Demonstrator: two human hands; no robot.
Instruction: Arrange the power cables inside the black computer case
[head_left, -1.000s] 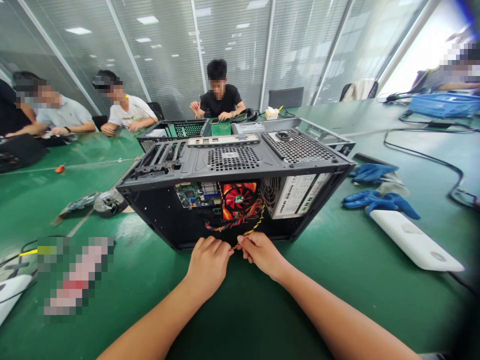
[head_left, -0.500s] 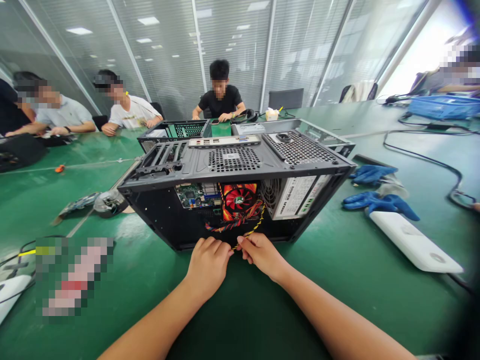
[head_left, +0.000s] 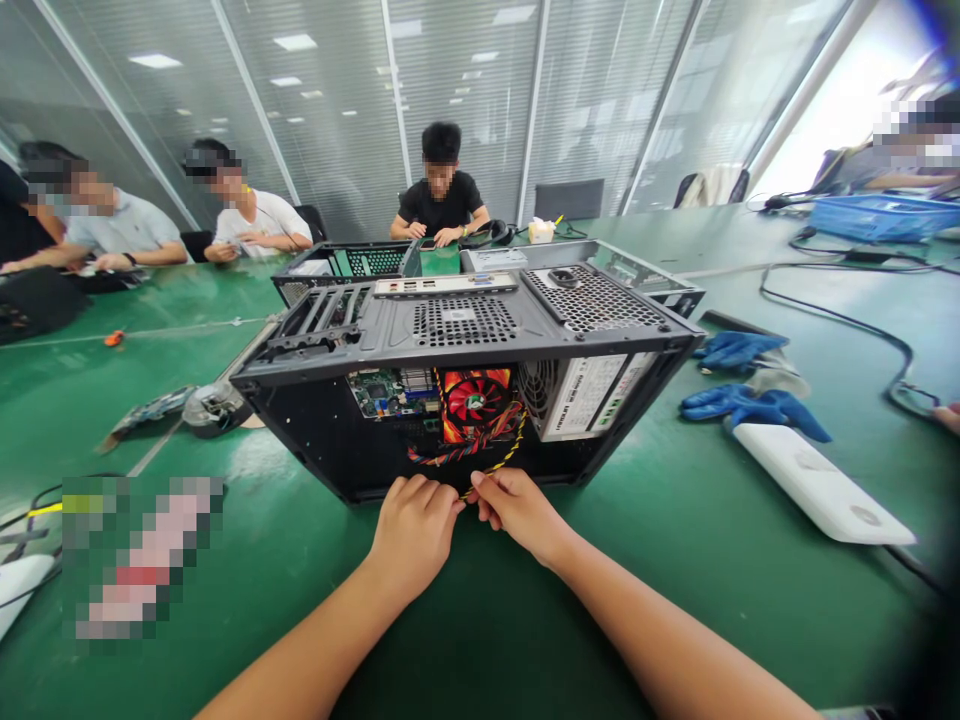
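Note:
A black computer case (head_left: 465, 345) stands on the green table, its open side facing me. Inside are a circuit board (head_left: 382, 392), a red fan (head_left: 475, 398), a bundle of coloured wires (head_left: 450, 455) and a power supply (head_left: 592, 398). A twisted yellow-and-black cable (head_left: 516, 445) runs from the case down to my hands. My left hand (head_left: 418, 525) is closed round its lower end at the case's front edge. Just to the right, my right hand (head_left: 516, 508) pinches the same cable between thumb and fingers. The cable's end is hidden by my fingers.
Blue gloves (head_left: 757, 405) and a white power bank-like box (head_left: 821, 482) lie to the right. A second case (head_left: 637, 268) stands behind. At left are a tape roll (head_left: 214, 408) and a blurred pink item (head_left: 150, 560). People sit across the table; a blue basket (head_left: 885, 215) is far right.
The view has shifted slightly. Both my hands keep nearly the same hold on the cable. Across the table, a person in white has lifted their hands closer together.

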